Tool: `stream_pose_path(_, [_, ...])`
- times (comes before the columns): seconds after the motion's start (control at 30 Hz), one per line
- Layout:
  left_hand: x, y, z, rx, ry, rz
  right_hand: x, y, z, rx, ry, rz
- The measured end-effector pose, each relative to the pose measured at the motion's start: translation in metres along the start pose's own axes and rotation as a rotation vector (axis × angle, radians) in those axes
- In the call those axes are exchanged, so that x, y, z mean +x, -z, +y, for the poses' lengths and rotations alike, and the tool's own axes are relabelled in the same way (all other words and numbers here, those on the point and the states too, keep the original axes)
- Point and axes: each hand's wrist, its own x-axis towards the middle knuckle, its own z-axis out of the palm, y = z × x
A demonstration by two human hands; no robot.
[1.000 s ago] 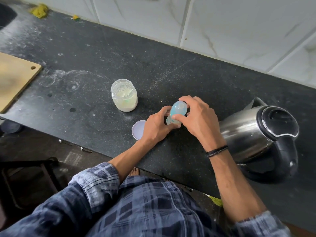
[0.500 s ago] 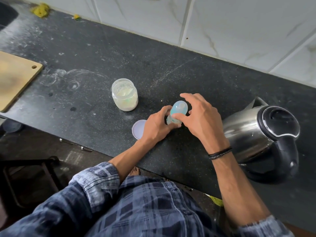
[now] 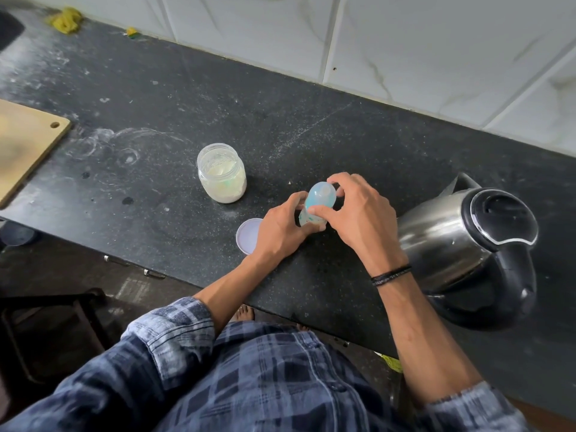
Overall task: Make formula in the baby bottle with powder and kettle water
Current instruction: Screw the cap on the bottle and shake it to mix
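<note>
The person is working on the bottle (image 3: 307,217) down at the counter (image 3: 187,88), near its front edge, between the jar (image 3: 222,173) and the kettle (image 3: 461,241). The left hand (image 3: 282,227) is gripping the bottle's body with its fingers curled round it. The right hand (image 3: 358,213) is pinching the pale blue cap (image 3: 322,194) from above with thumb and fingertips. This looks like a twist of the cap, though whether on or off cannot be told, nor whether anything is inside.

To do this well, the left hand should be doing all the holding and the right all the turning. The base should be pressing on the counter so the bottle is not spinning with the cap. The dome is smooth and rounded, so fingers are likely slipping less lower down, where cap meets body. The bottle should be standing upright throughout, in case powder or water is already in it.

The jar is standing open with pale powder in it, and its lid (image 3: 247,235) is lying flat just beside the left wrist. The kettle, lid shut, is sitting close to the right forearm — it may be hot, so the elbow should be swinging clear of it.
</note>
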Motion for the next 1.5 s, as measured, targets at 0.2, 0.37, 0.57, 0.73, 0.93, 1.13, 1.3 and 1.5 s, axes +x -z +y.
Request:
stream_pose_path(0.2, [-0.001,0.0,0.001,-0.016,0.003,-0.003,-0.001,-0.004,0.002,0.11,0.076,-0.023])
stream_pose_path(0.37, [-0.001,0.001,0.003,0.0,0.01,0.008,0.001,-0.008,0.0,0.113,0.007,0.002])
stream_pose_path(0.57, [-0.002,0.001,0.004,-0.009,0.01,0.004,-0.003,-0.012,0.003,0.133,0.075,-0.022])
stream_pose_path(0.73, [-0.002,0.002,0.004,0.006,0.013,0.001,0.002,-0.016,-0.001,0.135,0.013,0.026])
stream_pose_path(0.93, [-0.003,0.002,0.005,-0.002,0.013,-0.001,0.0,-0.019,0.002,0.218,0.027,-0.025])
stream_pose_path(1.13, [-0.002,0.002,0.007,0.024,0.008,-0.002,0.005,-0.028,-0.002,0.191,-0.041,-0.011])
stream_pose_path(1.3, [-0.002,0.002,0.006,0.016,0.009,-0.005,0.0,-0.031,0.004,0.298,-0.018,-0.022])
stream_pose_path(1.5, [-0.002,0.001,0.007,0.024,0.01,0.002,-0.002,-0.038,0.003,0.325,-0.045,0.063])
